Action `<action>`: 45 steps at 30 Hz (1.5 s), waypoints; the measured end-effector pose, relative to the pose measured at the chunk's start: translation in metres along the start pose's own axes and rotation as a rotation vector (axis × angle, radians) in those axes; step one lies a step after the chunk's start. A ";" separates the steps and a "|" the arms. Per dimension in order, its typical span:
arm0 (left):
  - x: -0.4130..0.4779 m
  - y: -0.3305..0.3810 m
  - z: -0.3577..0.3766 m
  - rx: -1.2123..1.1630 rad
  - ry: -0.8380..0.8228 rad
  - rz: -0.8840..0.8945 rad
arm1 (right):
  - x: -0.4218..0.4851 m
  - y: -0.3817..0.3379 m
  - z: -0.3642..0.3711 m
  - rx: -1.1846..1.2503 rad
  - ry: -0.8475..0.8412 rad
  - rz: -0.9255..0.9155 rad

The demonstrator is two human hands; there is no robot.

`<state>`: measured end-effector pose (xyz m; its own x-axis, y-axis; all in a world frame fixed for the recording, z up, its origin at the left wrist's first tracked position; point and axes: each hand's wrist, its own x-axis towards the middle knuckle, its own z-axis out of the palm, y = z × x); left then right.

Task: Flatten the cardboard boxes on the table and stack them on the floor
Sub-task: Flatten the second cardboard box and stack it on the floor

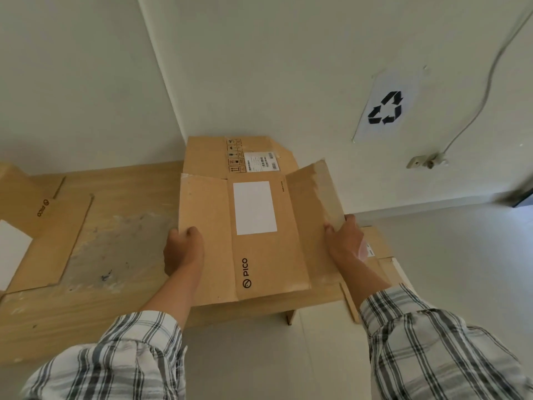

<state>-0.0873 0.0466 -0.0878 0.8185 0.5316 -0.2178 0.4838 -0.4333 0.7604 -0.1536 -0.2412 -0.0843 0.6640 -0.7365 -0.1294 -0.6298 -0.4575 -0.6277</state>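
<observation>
I hold a flattened brown PICO cardboard box (259, 255) with a white label above the table's right end. My left hand (183, 249) grips its left edge, and my right hand (344, 238) grips its raised right flap. Behind it, another cardboard box (207, 155) with shipping labels stands at the wall. A third PICO box (43, 215) lies flattened at the table's left. Flat cardboard (380, 249) lies on the floor to the right, partly hidden by my right arm.
The wooden table (115, 226) has a worn grey patch in its middle. A recycling sign (386, 108) hangs on the right wall above a socket (427, 161) with a cable. Pale floor (461, 255) spreads to the right.
</observation>
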 end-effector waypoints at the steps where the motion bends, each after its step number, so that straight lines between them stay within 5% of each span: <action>1: -0.016 0.012 0.008 -0.005 0.002 0.003 | 0.010 0.007 -0.017 0.006 0.007 -0.012; 13: -0.220 0.114 0.160 -0.073 -0.002 0.048 | 0.156 0.139 -0.206 -0.031 0.087 -0.150; 25: -0.292 0.151 0.358 -0.021 -0.073 0.032 | 0.308 0.275 -0.242 -0.071 0.067 -0.069; 34: -0.299 0.093 0.527 0.014 -0.076 -0.039 | 0.426 0.397 -0.163 -0.120 -0.002 -0.058; 45: -0.250 -0.150 0.783 0.045 -0.116 -0.111 | 0.525 0.634 0.084 -0.147 -0.055 -0.111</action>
<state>-0.1216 -0.5911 -0.6265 0.7882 0.4913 -0.3706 0.5848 -0.4104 0.6997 -0.1705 -0.8759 -0.6145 0.7515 -0.6505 -0.1100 -0.6007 -0.6056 -0.5219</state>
